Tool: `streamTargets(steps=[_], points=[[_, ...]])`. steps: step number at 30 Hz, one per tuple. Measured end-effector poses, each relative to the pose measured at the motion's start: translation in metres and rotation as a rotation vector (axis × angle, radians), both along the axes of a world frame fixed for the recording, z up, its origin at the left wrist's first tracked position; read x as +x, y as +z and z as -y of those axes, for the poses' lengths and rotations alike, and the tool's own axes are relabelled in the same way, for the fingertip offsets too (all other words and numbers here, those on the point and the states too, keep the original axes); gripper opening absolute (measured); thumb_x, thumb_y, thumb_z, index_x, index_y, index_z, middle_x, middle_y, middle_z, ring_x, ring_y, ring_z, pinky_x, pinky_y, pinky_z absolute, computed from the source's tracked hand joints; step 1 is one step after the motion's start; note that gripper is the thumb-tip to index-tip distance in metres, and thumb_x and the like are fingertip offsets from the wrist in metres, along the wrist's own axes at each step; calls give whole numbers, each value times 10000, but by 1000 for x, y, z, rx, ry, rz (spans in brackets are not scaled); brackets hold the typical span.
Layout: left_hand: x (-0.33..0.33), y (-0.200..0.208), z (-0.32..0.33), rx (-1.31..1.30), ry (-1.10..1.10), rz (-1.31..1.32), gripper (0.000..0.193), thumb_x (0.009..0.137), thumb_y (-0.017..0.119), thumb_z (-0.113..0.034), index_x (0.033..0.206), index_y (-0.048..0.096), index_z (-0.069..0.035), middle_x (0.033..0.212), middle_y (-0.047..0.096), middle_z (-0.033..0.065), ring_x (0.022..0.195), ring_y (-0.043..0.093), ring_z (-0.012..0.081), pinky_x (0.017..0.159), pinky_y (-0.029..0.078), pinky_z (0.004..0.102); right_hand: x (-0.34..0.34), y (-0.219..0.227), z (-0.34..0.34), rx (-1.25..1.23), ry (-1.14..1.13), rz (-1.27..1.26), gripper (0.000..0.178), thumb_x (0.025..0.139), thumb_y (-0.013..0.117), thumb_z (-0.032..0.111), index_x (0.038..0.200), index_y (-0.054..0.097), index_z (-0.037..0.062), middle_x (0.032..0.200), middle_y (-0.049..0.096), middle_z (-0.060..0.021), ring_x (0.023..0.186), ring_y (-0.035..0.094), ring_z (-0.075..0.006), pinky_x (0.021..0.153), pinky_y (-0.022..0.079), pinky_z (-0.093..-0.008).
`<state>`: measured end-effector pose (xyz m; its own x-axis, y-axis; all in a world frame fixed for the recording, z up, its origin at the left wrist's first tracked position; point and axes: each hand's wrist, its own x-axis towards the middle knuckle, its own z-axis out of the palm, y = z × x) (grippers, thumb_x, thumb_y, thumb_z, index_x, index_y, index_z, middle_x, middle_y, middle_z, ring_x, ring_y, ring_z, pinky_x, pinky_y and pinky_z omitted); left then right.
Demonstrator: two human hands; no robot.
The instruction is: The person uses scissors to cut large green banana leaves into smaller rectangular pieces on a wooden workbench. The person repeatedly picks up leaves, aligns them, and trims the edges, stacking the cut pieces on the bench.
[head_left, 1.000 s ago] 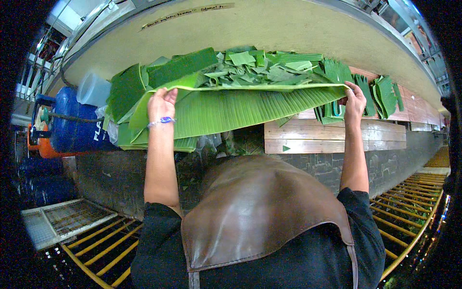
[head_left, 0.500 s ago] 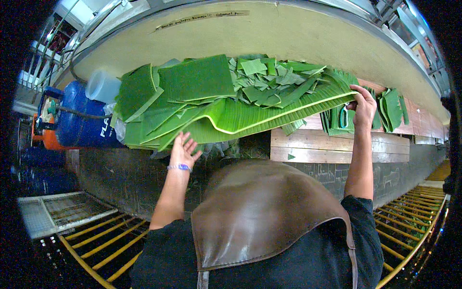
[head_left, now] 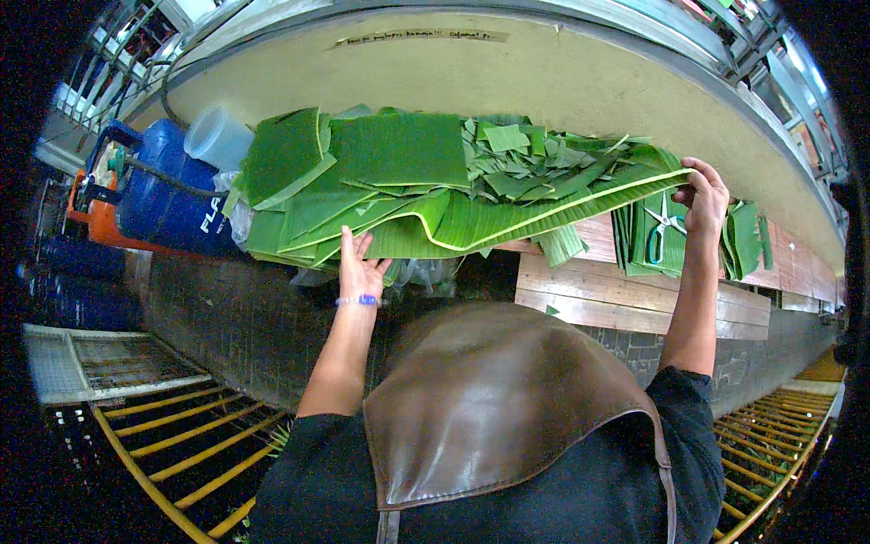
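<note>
A long strip of banana leaf (head_left: 535, 220) with a pale, bent edge stretches between my two hands. My right hand (head_left: 705, 198) is closed on its right end, thumb and fingers pinching the edge. Under the left part of the leaf, my left hand (head_left: 364, 263) is palm up with its fingers spread, the fingertips at the leaf's lower edge. Behind the strip lie large cut leaf sheets (head_left: 399, 150) and a heap of small leaf scraps (head_left: 535, 154). Scissors (head_left: 664, 231) with teal handles rest on stacked leaf pieces (head_left: 632, 240) beside my right forearm.
At the left stand a blue container (head_left: 172, 186) with a hose and a translucent tub (head_left: 217, 136). More leaf pieces (head_left: 743, 238) lie on the wooden boards (head_left: 598, 290) at the right. A low cream wall (head_left: 544, 72) runs behind; yellow railings (head_left: 181, 444) flank me.
The view has shifted, so the leaves appear farther right. My left hand sits slightly higher against the leaf edge. More of the scissors shows beside my right hand, which still holds the leaf.
</note>
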<state>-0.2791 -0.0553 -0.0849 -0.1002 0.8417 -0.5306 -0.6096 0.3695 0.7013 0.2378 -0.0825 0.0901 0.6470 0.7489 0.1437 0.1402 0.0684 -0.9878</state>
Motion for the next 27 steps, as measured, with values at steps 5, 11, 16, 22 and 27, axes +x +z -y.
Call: streamTargets(steps=[5, 11, 16, 22, 27], points=[[-4, -3, -14, -18, 142, -107, 384, 894, 554, -191, 1217, 469, -1, 1147, 565, 145, 1107, 535, 298, 950, 442, 450, 14, -7, 11, -41, -14, 7, 204, 805, 529, 14, 960, 663, 8, 730, 618, -56, 450, 518, -98, 410, 475, -231], [1, 37, -43, 283, 194, -469, 274, 860, 610, -82, 1089, 537, 48, 1043, 616, 145, 867, 650, 275, 727, 579, 423, 45, -19, 10, -118, -38, -40, 216, 807, 528, 31, 977, 659, 12, 738, 624, -61, 465, 534, -113, 407, 469, -231], [-14, 103, -110, 469, 63, -443, 256, 837, 612, -96, 973, 542, 108, 982, 607, 202, 768, 662, 308, 614, 605, 395, 73, 20, -8, -66, 45, -27, 246, 811, 530, 60, 1025, 651, 35, 770, 627, -85, 504, 543, -158, 463, 499, -295], [-10, 202, -154, 662, 13, -491, 358, 851, 602, -181, 938, 521, 156, 898, 618, 267, 700, 668, 339, 614, 602, 371, 94, 94, -36, 11, 35, -54, 265, 836, 542, 104, 1077, 638, 49, 672, 548, -38, 467, 475, -128, 443, 472, -288], [-28, 253, -154, 664, -129, -553, 447, 849, 625, -270, 1094, 490, 78, 978, 607, 261, 715, 667, 347, 619, 590, 353, 99, 138, -32, 53, 38, -19, 274, 844, 551, 147, 1094, 639, 76, 690, 529, 15, 488, 441, -83, 508, 481, -269]])
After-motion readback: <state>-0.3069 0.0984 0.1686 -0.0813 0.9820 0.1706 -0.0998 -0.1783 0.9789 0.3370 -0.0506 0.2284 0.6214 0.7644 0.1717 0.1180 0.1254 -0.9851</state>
